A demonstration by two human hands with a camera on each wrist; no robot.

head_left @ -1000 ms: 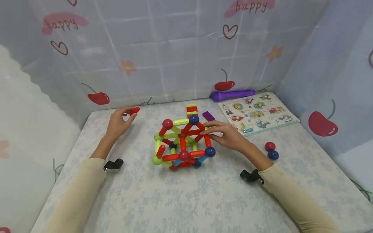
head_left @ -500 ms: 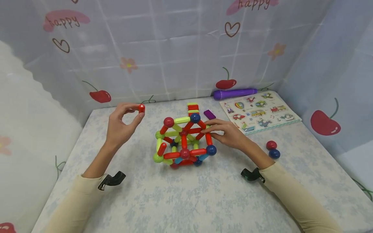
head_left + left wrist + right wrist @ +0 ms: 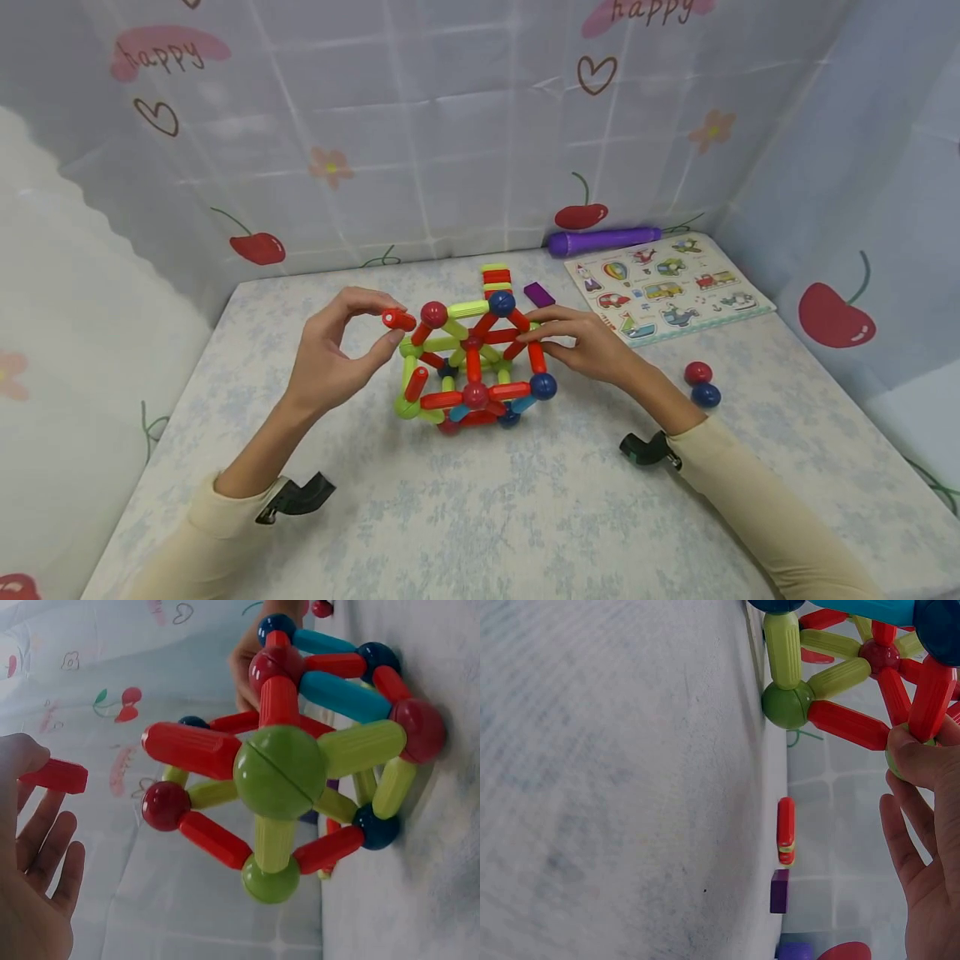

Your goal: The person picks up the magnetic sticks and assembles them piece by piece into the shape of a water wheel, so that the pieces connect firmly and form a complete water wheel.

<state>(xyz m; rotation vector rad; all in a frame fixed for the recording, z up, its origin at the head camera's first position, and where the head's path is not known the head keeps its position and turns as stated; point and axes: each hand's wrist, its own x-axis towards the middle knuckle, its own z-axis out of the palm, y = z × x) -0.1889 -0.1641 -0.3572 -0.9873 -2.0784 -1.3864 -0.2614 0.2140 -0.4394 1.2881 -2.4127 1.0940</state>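
A frame of red, green and blue magnetic rods and balls (image 3: 471, 367) stands mid-table; it fills the left wrist view (image 3: 300, 765) and shows in the right wrist view (image 3: 840, 690). My left hand (image 3: 341, 354) pinches a short red rod (image 3: 398, 319) between thumb and forefinger, its tip close to the dark red ball (image 3: 432, 314) at the frame's upper left corner. The same red rod (image 3: 54, 775) shows by my left hand (image 3: 34, 862). My right hand (image 3: 581, 342) grips the frame's right side, fingers around a green ball (image 3: 907, 754).
A small stack of red and green rods (image 3: 496, 279) and a purple block (image 3: 538, 294) lie behind the frame. A red ball (image 3: 697, 372) and a blue ball (image 3: 705, 394) sit at the right. A picture puzzle board (image 3: 663, 287) and purple cylinder (image 3: 600, 242) lie by the back curtain.
My left hand has carried the red rod from the table's far left down and right to the frame's upper left corner. The right hand has stayed on the frame.
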